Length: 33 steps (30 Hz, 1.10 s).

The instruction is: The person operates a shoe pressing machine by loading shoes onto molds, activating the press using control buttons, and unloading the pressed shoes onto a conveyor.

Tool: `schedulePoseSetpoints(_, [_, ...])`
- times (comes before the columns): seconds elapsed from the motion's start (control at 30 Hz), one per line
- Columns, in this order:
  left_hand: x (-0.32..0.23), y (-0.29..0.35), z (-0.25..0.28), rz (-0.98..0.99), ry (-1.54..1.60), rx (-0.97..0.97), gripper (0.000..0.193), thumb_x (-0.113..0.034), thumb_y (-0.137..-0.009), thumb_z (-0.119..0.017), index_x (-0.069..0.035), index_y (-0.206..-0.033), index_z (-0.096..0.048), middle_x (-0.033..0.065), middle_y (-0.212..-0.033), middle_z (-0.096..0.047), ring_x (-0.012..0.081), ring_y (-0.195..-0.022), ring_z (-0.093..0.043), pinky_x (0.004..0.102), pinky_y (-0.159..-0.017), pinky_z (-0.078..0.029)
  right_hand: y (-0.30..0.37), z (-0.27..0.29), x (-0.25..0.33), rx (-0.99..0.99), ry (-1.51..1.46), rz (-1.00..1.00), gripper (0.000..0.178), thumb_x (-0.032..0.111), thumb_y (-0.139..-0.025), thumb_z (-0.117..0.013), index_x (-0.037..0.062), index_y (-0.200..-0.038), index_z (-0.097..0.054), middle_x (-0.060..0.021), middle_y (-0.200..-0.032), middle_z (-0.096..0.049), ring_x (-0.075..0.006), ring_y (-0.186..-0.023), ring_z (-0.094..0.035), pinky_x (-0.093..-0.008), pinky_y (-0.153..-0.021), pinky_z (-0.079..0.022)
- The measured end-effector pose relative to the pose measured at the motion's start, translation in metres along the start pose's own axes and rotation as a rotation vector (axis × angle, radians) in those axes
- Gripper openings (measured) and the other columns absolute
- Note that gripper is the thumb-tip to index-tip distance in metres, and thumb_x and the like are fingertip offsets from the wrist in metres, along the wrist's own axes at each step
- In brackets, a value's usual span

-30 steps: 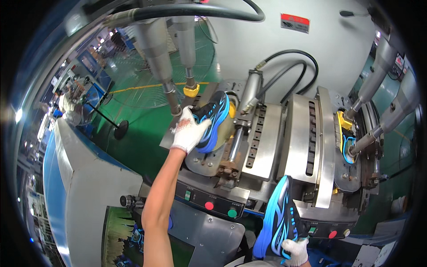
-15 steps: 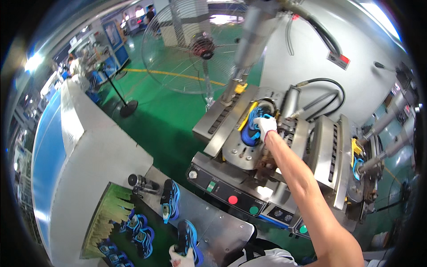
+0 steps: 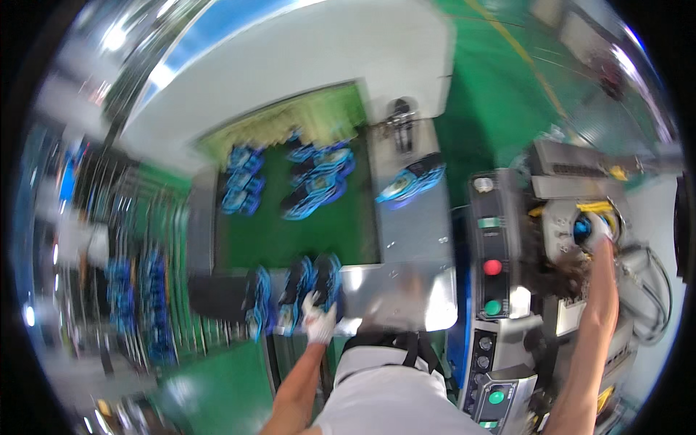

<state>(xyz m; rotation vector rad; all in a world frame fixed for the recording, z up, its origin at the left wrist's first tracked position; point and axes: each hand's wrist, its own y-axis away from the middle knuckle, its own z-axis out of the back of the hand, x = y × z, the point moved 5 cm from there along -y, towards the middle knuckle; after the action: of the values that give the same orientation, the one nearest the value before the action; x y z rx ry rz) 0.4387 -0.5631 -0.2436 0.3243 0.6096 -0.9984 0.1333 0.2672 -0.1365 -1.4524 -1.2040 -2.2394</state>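
Observation:
My left hand point(image 3: 319, 324), in a white glove, has its fingers closed on the near end of a black and blue sports shoe point(image 3: 328, 278) at the table's near edge. Two similar shoes, a middle shoe point(image 3: 293, 290) and a left shoe point(image 3: 257, 301), lie beside it. My right hand point(image 3: 599, 232), also gloved, reaches far right into a metal press point(image 3: 562, 221). It is closed over a blue shoe point(image 3: 582, 228) seated there, most of which the hand hides. Motion blur softens the fingers of both hands.
A conveyor point(image 3: 254, 243) with a green belt carries several more shoes out from a fringed curtain point(image 3: 290, 123). One shoe point(image 3: 412, 181) lies on the metal tabletop point(image 3: 417, 239). A control panel point(image 3: 491, 246) with coloured buttons fronts the press. Racks of shoes point(image 3: 156, 304) stand left.
My view has swung left, from the press toward the conveyor and table. My right hand stays at the shoe in the press. My left hand remains at a shoe on the table's near edge.

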Motion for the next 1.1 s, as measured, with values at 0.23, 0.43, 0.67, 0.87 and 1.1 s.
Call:
schedulePoseSetpoints(0.23, [-0.024, -0.003, 0.026, 0.302, 0.208, 0.166, 0.072, -0.019, -0.082, -0.083, -0.001, -0.141, -0.045, 0.0188, -0.127, -0.061, 0.0339, -0.114, -0.062, 0.0393, -0.101, -0.047, 0.263, -0.056, 0.0, -0.185, 0.601, 0.78, 0.072, 0.034, -0.094, -0.07, 0.0018, -0.152, -0.043, -0.0207, -0.143, -0.054, -0.0296, -0.125, -0.058, -0.0406, -0.103, -0.049])
schedulePoseSetpoints(0.43, [-0.038, -0.002, -0.011, 0.006, 0.183, 0.265, 0.078, -0.018, -0.079, -0.085, 0.004, -0.141, -0.044, 0.0233, -0.134, -0.054, 0.0384, -0.125, -0.054, 0.0426, -0.108, -0.043, 0.328, -0.094, -0.175, -0.169, 1.937, 0.531, 0.089, 0.036, -0.09, -0.067, -0.0015, -0.159, -0.026, -0.027, -0.164, -0.026, -0.0401, -0.155, -0.02, -0.0499, -0.126, -0.014])
schedulePoseSetpoints(0.67, [-0.021, -0.156, 0.078, -0.166, 0.323, -0.032, 0.06, -0.016, -0.09, -0.072, 0.004, -0.141, -0.047, 0.0235, -0.137, -0.053, 0.0363, -0.121, -0.057, 0.0423, -0.104, -0.047, 0.313, -0.037, -0.202, -0.16, 1.624, 0.739, 0.101, 0.056, -0.089, -0.061, 0.0006, -0.162, -0.017, -0.0254, -0.168, -0.017, -0.038, -0.154, -0.023, -0.0567, -0.122, -0.018])
schedulePoseSetpoints(0.87, [0.062, -0.343, 0.093, 0.041, -0.153, -0.187, 0.079, -0.037, -0.094, -0.069, 0.004, -0.151, -0.033, 0.0308, -0.146, -0.044, 0.0467, -0.132, -0.048, 0.0495, -0.111, -0.041, 0.41, -0.019, -0.233, -0.022, 1.62, 0.316, 0.104, 0.048, -0.085, -0.068, 0.0049, -0.163, -0.015, -0.017, -0.17, -0.019, -0.0296, -0.148, -0.036, -0.0521, -0.118, -0.025])
schedulePoseSetpoints(1.1, [0.095, -0.397, 0.091, -0.234, -0.108, -0.108, 0.028, -0.025, -0.098, -0.062, -0.003, -0.115, -0.064, 0.0208, -0.117, -0.061, 0.0399, -0.108, -0.061, 0.0472, -0.093, -0.049, 0.474, -0.02, -0.287, 0.239, 1.469, 0.079, 0.093, 0.047, -0.087, -0.07, -0.0066, -0.153, -0.034, -0.0259, -0.155, -0.042, -0.0383, -0.142, -0.043, -0.0434, -0.119, -0.029])
